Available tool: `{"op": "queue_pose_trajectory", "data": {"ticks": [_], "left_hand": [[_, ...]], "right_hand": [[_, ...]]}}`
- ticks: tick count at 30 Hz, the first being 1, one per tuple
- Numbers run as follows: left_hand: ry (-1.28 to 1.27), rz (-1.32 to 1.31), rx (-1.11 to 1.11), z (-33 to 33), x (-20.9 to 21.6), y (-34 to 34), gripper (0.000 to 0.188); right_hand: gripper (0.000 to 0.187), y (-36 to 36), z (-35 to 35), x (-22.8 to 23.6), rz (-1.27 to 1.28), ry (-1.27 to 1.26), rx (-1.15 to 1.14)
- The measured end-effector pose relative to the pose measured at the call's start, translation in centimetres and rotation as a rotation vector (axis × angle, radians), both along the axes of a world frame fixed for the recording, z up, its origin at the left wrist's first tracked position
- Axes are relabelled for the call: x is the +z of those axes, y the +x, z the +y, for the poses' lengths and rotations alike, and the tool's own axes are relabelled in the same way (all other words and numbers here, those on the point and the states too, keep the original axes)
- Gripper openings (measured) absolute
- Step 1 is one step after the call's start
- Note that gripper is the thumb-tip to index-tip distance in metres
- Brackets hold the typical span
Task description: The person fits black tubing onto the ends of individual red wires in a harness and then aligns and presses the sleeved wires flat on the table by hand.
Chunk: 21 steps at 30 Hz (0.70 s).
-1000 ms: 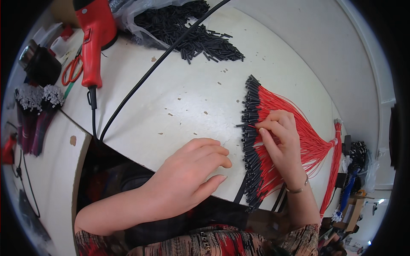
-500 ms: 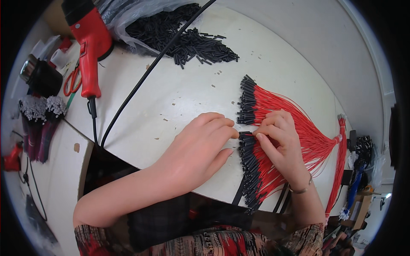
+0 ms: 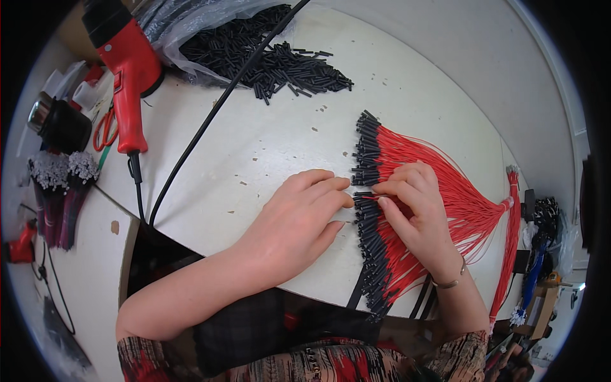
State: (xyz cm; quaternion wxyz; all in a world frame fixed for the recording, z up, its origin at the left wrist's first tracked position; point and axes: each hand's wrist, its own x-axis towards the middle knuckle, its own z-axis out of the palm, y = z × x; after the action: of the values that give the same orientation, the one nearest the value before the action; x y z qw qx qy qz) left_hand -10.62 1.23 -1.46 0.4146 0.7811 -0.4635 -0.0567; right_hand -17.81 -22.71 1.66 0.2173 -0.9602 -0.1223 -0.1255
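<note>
A fan of thin red wires spreads over the table, with short black sleeves on its left-hand ends. Between the two groups of sleeved ends, my right hand pinches a red wire between thumb and forefinger. My left hand is beside the tips of the sleeves, thumb apart from its bent fingers and nothing visible in its grasp. Its forefinger is close to the sleeve end of the pinched wire; whether they touch I cannot tell. Part of the lower wires is covered by my right hand.
Loose black tubes spill from a clear plastic bag at the back. A red heat gun stands at the left, and its black cable arcs across the table. Red-handled scissors and bundled wires are further left.
Both hands stay nearly in place. The right thumb and forefinger have slid slightly left, and more red wire shows beside them. The whole view has shifted a little.
</note>
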Motion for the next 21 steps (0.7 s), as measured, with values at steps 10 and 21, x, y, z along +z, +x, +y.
{"op": "queue_pose_trajectory", "data": {"ticks": [10,21], "left_hand": [[-0.007,-0.007,-0.017,0.11,-0.15,0.02,0.03],[-0.022,-0.024,-0.018,-0.12,-0.11,0.02,0.033]], "right_hand": [[0.018,0.02,0.22,-0.11,-0.032,-0.036,-0.007],[0.02,0.08,0.34,-0.27,-0.054,-0.037,-0.01]]}}
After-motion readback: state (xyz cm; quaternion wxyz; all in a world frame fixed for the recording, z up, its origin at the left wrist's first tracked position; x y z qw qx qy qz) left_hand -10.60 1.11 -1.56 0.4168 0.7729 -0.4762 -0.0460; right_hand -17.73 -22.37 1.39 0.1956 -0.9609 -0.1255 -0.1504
